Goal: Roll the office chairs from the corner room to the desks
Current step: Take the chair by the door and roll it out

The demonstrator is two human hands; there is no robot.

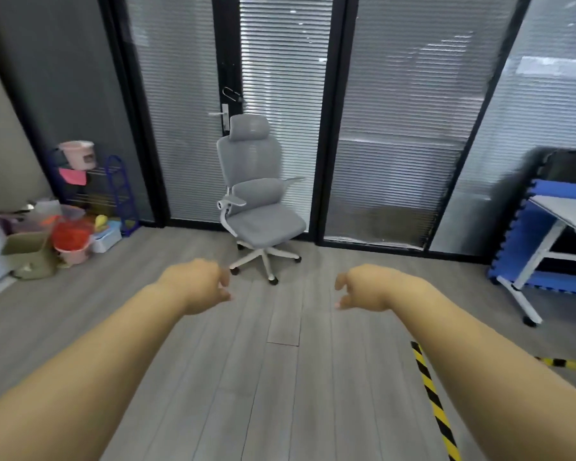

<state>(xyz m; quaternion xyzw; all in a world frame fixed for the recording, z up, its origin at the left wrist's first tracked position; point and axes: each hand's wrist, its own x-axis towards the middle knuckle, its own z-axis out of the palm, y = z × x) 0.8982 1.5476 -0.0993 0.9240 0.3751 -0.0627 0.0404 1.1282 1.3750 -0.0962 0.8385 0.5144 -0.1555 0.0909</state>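
A grey mesh office chair [256, 197] with a headrest, white armrests and a white five-star wheeled base stands on the wood floor in front of a glass door with blinds. Its seat faces toward me and slightly right. Both my arms reach forward, well short of the chair. My left hand [200, 284] hangs with loosely curled fingers and holds nothing. My right hand [363, 287] mirrors it, fingers curled and apart, empty. Neither hand touches the chair.
A clutter of buckets, boxes and a blue rack [120, 191] fills the left corner. A white desk [566, 217] with blue foam mats behind it stands at right. Yellow-black hazard tape [433, 397] runs along the floor at lower right.
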